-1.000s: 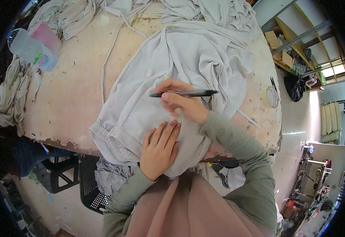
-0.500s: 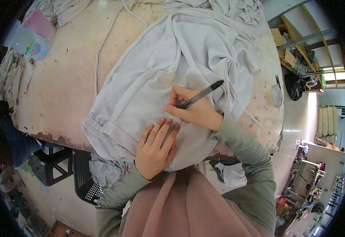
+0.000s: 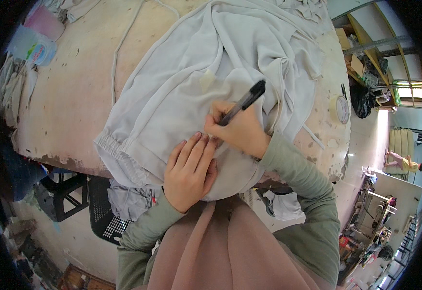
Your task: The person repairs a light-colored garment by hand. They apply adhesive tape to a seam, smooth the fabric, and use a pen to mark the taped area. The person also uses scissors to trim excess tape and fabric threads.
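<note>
A light grey garment point(image 3: 172, 111) with a gathered elastic waistband point(image 3: 119, 157) lies spread over the table in front of me. My left hand point(image 3: 189, 171) rests flat on the cloth near the table's front edge, fingers stretched out. Just right of it, my right hand point(image 3: 240, 128) grips a dark pen point(image 3: 245, 101), tilted with its upper end toward the far right. The pen's tip is hidden behind my fingers, low over the cloth. A small cream patch point(image 3: 207, 79), like tape, sits on the garment beyond my right hand.
On the worn table point(image 3: 76, 116), a roll of tape point(image 3: 340, 108) lies near the right edge. A clear plastic container point(image 3: 32, 46) and a pink one point(image 3: 44, 23) stand far left, beside piled cloth point(image 3: 15, 89). A black perforated chair point(image 3: 105, 208) is below the front edge.
My right hand has shifted slightly and the pen stands steeper, its upper end moved up and left. The left hand stays flat on the cloth. The view has shifted a little.
</note>
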The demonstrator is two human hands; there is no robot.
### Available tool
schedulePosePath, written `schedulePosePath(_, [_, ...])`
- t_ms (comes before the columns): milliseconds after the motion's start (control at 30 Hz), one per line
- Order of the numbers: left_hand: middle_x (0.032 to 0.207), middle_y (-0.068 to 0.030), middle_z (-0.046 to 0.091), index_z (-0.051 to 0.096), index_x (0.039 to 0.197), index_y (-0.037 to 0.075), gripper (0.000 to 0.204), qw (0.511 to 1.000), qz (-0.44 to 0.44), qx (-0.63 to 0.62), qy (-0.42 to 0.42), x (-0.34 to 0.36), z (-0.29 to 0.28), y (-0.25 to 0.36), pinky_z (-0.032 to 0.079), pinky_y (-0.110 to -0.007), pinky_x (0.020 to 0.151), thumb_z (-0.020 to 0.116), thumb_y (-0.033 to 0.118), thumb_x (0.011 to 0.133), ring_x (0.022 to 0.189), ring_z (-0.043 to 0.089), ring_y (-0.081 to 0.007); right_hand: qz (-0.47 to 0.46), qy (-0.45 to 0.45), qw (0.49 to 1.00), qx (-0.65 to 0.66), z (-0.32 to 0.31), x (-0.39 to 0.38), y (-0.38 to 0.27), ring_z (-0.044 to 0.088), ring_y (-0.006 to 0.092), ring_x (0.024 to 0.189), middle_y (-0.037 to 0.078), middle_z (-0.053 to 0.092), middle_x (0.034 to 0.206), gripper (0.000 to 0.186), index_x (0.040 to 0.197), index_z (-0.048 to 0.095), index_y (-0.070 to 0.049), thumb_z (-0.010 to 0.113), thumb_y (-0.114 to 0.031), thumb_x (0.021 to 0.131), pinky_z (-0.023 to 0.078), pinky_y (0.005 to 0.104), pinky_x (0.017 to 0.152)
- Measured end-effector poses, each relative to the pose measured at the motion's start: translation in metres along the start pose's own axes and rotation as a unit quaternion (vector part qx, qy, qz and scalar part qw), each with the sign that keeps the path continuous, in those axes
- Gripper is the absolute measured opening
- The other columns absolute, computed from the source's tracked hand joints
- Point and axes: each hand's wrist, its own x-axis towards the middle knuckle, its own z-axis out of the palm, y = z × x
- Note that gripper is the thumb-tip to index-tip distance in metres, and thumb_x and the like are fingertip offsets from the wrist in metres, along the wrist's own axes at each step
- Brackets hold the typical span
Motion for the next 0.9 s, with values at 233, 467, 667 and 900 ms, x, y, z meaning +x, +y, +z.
schedulePosePath(233, [0.122, -0.0148, 0.054, 0.055, 0.122, 0.002, 0.047, 1.0, -0.017, 0.012, -0.014, 0.0013, -0.0017, 0.0029, 0.039, -0.04, 0.094, 0.06, 0.013, 0.077, 0.112, 0.052, -0.0265, -0.012, 0.005, 0.998, -0.058, -0.0022, 0.0027, -0.0045, 0.053, 0.0247, 0.05, 0.011, 0.053, 0.056, 0.023, 0.066, 0.049, -0.003, 0.066, -0.016, 0.075, 0.042, 0.0352, 0.05])
schedulePosePath(467, [0.121, -0.0151, 0.054, 0.055, 0.122, 0.002, 0.048, 1.0, -0.013, 0.006, -0.012, 0.0014, -0.0003, 0.0026, 0.039, -0.041, 0.092, 0.06, 0.013, 0.076, 0.111, 0.052, -0.0279, 0.006, -0.008, 1.0, -0.03, -0.0007, 0.0019, -0.0027, 0.054, 0.0287, 0.051, 0.011, 0.053, 0.056, 0.025, 0.067, 0.049, -0.004, 0.067, -0.019, 0.076, 0.044, 0.0362, 0.051])
schedulePosePath(667, [0.121, -0.0147, 0.055, 0.056, 0.121, 0.002, 0.047, 1.0, -0.009, 0.008, -0.01, 0.0022, -0.0009, 0.0022, 0.04, -0.041, 0.092, 0.061, 0.013, 0.075, 0.111, 0.052, -0.0274, -0.016, -0.01, 0.998, -0.067, -0.0007, 0.0017, -0.0013, 0.058, 0.0318, 0.055, 0.013, 0.056, 0.058, 0.023, 0.072, 0.05, -0.004, 0.066, -0.019, 0.077, 0.046, 0.0378, 0.052])
schedulePosePath(900, [0.122, -0.0138, 0.054, 0.056, 0.121, 0.004, 0.047, 1.0, -0.012, 0.01, -0.011, 0.0021, -0.0011, 0.0021, 0.039, -0.041, 0.092, 0.06, 0.014, 0.076, 0.111, 0.052, -0.0265, 0.002, -0.014, 0.999, -0.036, 0.0001, 0.0022, -0.0012, 0.059, 0.0323, 0.056, 0.013, 0.057, 0.06, 0.023, 0.071, 0.05, -0.003, 0.064, -0.02, 0.078, 0.046, 0.0386, 0.053])
